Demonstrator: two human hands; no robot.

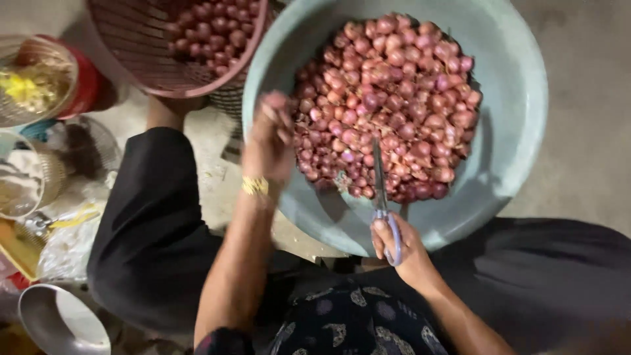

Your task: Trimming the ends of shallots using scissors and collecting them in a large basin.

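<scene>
Head view: a seated person works over a round pale-green basin (519, 131).
Left hand (268, 141): blurred at the basin's near rim; grip unclear.
Shallots (388, 98): small, papery, red-purple, heaped beyond both hands.
Right hand (401, 246): clenched on purple-handled scissors (381, 190).
Risk: blades aimed toward the pile could nick nearby fingers.

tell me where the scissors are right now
In the head view, the scissors are in the right hand, blades pointing over the shallots in the pale green basin.

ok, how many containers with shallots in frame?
2. The big pale green basin at centre-right, heaped with shallots; the pink basket at top left, partly cut off. More may sit out of view.
</scene>
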